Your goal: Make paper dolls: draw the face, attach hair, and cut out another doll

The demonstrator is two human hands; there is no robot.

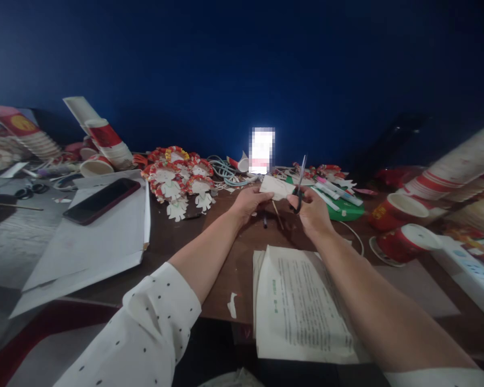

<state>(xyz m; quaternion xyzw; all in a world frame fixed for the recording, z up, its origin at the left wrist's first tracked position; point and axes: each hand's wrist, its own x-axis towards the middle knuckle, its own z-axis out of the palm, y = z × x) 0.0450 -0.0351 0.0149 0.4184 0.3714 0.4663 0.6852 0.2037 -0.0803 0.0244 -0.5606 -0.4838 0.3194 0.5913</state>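
Observation:
My left hand (249, 203) pinches a small piece of white paper (275, 188) by its left side, with the thumb on top. On the paper's right is my right hand (313, 211), closed round the handles of a pair of scissors (298, 198). The scissor blades point upward, beside the paper's right edge; whether they touch it I cannot tell. Under the hands, a thin stick and a dark pen (265, 221) lie on the brown table (221, 263). Nearer to me lies an open printed book (302, 306), and a torn paper scrap (232, 306) is left of it.
Paper-cut figures with red ruffles (177, 180) are heaped behind my left arm. A dark phone (101, 201) rests on white sheets at the left. Markers (339, 191) lie on a green item, right of the scissors. Red paper cups (405, 242) stand at right, and a bright screen (262, 148) is at the back.

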